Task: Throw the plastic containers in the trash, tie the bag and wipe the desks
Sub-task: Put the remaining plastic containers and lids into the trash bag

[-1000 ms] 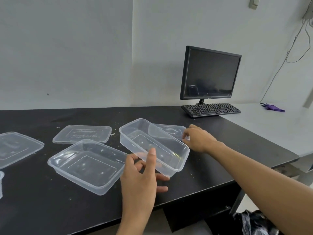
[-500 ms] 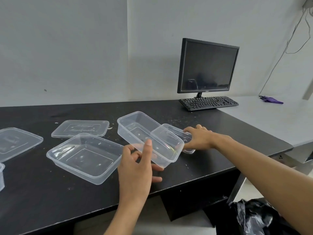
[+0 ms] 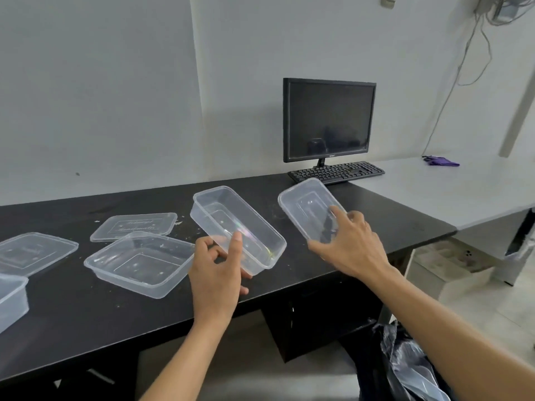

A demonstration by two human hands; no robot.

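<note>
My left hand point(image 3: 215, 273) grips a clear rectangular plastic container point(image 3: 231, 221) by its near end, lifted and tilted above the black desk point(image 3: 72, 314). My right hand point(image 3: 347, 244) pinches a clear plastic lid point(image 3: 307, 206), raised off the desk with its top tipped toward me. Another clear container point(image 3: 139, 263) sits on the desk to the left, with a lid point(image 3: 134, 226) behind it, a second lid point(image 3: 31, 251) farther left and a container's corner point(image 3: 10, 296) at the left edge. A black trash bag point(image 3: 405, 366) stands on the floor at the lower right.
A black monitor point(image 3: 328, 120) and keyboard point(image 3: 337, 172) stand at the desk's far right end. A white desk point(image 3: 451, 192) adjoins on the right, with a purple cloth point(image 3: 441, 161) on it. Crumbs speckle the black desk. Cables hang on the wall at the upper right.
My right hand has picked the lid up off the desk and tilted it upward. My left hand has kept holding its container, raised a little.
</note>
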